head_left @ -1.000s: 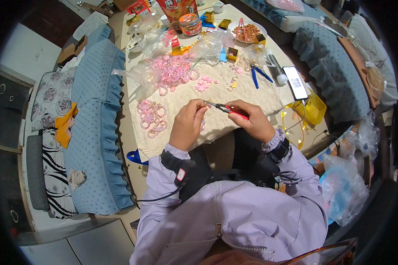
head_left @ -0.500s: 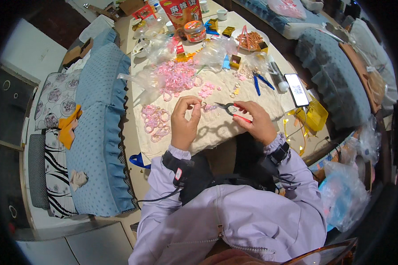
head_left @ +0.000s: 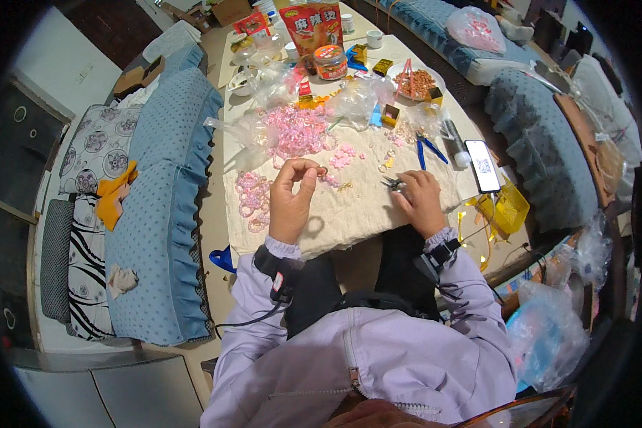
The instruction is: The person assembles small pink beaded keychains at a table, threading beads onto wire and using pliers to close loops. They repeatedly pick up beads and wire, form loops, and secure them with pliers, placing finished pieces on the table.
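Observation:
My left hand (head_left: 291,203) is raised over the cream cloth (head_left: 349,225), thumb and forefinger pinched on a small ring-like piece (head_left: 322,171). It looks like a small beaded ring, though most of it is covered. My right hand (head_left: 419,202) rests palm down on the cloth, its fingers closed over small pliers (head_left: 391,183) whose dark jaws point left. The pliers' handles are hidden beneath the hand. Between the hands lie pink beads (head_left: 330,182) and tiny gold-coloured bits (head_left: 344,187). A group of pink beaded rings (head_left: 252,196) lies left of my left hand.
Beyond the hands are a heap of pink beads (head_left: 298,128), clear plastic bags (head_left: 360,102) and blue-handled pliers (head_left: 431,151). A phone (head_left: 483,166) lies at the right edge. Further back stand a jar (head_left: 330,63), a red pouch (head_left: 312,28) and a plate of nuts (head_left: 415,80).
My right hand and the pliers have moved right, away from my left hand, and the red handles are now hidden. My left hand keeps its pinch. The view has shifted slightly.

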A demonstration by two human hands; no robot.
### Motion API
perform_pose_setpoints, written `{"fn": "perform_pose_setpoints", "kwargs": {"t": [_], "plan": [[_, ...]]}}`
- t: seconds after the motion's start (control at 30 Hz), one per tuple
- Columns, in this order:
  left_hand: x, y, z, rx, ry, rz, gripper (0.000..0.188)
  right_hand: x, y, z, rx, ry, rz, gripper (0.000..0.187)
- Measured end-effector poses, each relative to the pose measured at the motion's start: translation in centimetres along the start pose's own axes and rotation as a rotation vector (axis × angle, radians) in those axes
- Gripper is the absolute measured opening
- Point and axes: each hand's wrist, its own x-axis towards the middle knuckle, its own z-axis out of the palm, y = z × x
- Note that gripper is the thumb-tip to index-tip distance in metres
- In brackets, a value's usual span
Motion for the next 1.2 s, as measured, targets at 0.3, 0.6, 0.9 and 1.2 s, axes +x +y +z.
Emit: {"fn": "perform_pose_setpoints", "kwargs": {"t": [0.3, 0.6, 0.9, 1.2], "plan": [[0.1, 0.6, -0.5, -0.064, -0.025, -0.003, 0.014, 6.2, -9.5, 0.4, 0.911, -0.155, 0.102, 0.030], [-0.1, -1.1, -1.8, 0.002, 0.005, 0.023, 0.012, 5.5, -9.0, 1.9, 0.803, -0.139, 0.178, 0.022], [-0.8, -5.8, -3.5, 0.006, 0.116, -0.106, 0.014, 2.3, -2.7, 6.5, 0.562, -0.137, 0.238, 0.016], [7.6, -10.3, -6.1, 0.130, 0.184, -0.151, 0.018, 1.0, -1.5, 7.6, 0.424, -0.119, 0.185, 0.015]]}}
